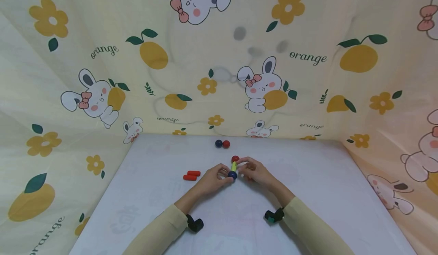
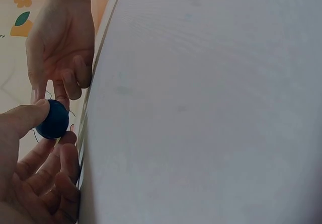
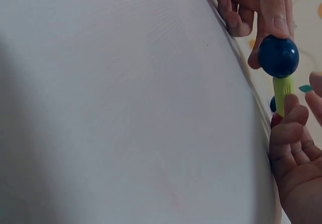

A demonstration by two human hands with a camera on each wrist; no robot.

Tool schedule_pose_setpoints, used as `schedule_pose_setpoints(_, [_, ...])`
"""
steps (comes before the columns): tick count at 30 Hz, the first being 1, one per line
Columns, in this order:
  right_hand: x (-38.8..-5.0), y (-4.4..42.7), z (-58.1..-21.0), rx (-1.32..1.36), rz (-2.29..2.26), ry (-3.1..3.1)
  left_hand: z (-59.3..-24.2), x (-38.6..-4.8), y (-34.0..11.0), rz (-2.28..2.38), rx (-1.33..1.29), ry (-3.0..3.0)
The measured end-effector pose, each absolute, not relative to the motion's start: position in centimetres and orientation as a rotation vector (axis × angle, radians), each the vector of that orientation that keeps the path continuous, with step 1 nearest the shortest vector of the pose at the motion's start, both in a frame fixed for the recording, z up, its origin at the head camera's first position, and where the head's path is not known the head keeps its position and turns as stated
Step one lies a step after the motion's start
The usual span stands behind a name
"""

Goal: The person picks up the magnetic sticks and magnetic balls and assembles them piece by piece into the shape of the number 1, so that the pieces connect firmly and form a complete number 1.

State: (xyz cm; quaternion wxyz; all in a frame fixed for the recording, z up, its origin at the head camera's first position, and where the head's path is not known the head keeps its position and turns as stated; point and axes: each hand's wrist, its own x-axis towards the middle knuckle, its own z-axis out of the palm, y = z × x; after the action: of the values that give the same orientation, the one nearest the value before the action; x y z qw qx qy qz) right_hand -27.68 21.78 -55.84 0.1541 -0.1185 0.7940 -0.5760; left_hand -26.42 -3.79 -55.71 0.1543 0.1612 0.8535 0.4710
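A yellow-green rod (image 1: 234, 166) stands between a red ball (image 1: 235, 158) at its far end and a dark blue ball (image 1: 232, 175) at its near end. My left hand (image 1: 213, 179) pinches the blue ball (image 2: 53, 119), thumb on one side and fingers on the other. Beside the rod and the red ball is my right hand (image 1: 256, 172), its fingers loosely bent. In the right wrist view, its fingertips overlap the rod (image 3: 282, 90); other fingertips at the right edge show apart from it. Whether the right hand touches the rod is unclear.
Two red rods (image 1: 191, 176) lie side by side to the left of my left hand. Farther back, another blue ball (image 1: 218, 144) and another red ball (image 1: 226, 144) sit together on the white table (image 1: 301, 163). A printed cloth (image 1: 191, 80) hangs around the table.
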Motion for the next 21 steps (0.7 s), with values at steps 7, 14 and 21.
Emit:
schedule_pose_setpoints(7, [-27.45, 21.99, -56.02, -0.407, -1.633, 2.242, -55.51, -26.43, -3.62, 1.350, 0.460, 2.444])
schedule_pose_setpoints(14, [-27.26, 22.07, -56.23, -0.480, -1.643, 2.201, -55.51, -26.48, -3.50, 1.353, 0.453, 2.437])
schedule_pose_setpoints(21, [-27.23, 22.09, -56.40, -0.512, -1.632, 2.175, -55.59, -26.68, -3.36, 1.340, 0.445, 2.446])
